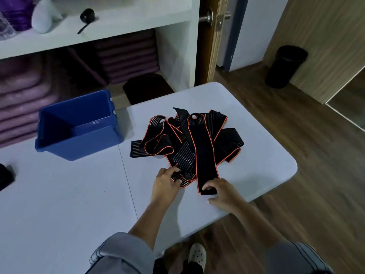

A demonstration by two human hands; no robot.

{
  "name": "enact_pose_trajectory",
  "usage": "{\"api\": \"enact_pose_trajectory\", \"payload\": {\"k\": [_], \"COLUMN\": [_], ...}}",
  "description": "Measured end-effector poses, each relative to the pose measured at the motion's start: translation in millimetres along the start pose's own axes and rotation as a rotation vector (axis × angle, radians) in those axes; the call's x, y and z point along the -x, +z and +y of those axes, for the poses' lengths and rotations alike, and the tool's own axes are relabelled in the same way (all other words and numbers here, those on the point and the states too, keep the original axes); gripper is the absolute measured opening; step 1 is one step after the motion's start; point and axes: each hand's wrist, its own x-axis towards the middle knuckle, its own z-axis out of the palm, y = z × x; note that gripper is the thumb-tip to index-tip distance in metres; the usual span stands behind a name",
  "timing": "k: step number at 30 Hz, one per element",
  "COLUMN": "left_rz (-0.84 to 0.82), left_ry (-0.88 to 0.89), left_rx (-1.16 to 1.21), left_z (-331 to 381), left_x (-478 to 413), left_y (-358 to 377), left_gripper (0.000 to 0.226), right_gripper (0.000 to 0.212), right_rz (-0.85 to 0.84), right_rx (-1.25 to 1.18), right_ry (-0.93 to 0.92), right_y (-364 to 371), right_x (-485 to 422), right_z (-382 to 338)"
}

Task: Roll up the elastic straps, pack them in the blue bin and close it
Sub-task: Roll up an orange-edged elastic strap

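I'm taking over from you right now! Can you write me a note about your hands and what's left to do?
Left hand: pinches a striped strap at the pile's near edge.
Right hand: fingers press the near end of a long orange-edged strap.
Pile of straps: tangled on the table; blue bin open to its left, nothing visible inside.
Done: nothing packed. Left: roll each strap, pack, close; no lid in view.
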Motion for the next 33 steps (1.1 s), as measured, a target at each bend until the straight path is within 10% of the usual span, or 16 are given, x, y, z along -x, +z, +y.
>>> {"api": "enact_pose_trajectory", "payload": {"k": [19,33], "left_rz": [0.058,0.154], "left_ry": [0.172,0.032], "left_rx": [-0.209,0.255], "left_z": [0,60], "left_x": [-28,-74], "left_y": [18,-44], "left_gripper": [0.017,0.016], "right_gripper": [0.014,0.017], "right_rz": [0.215,0.526], "right_rx": [-0.298,-0.581], "right_ry": [0.101,0.149], "right_y": [-12,-56], "right_x": [-35,-94], "right_z": [-20,-32]}}
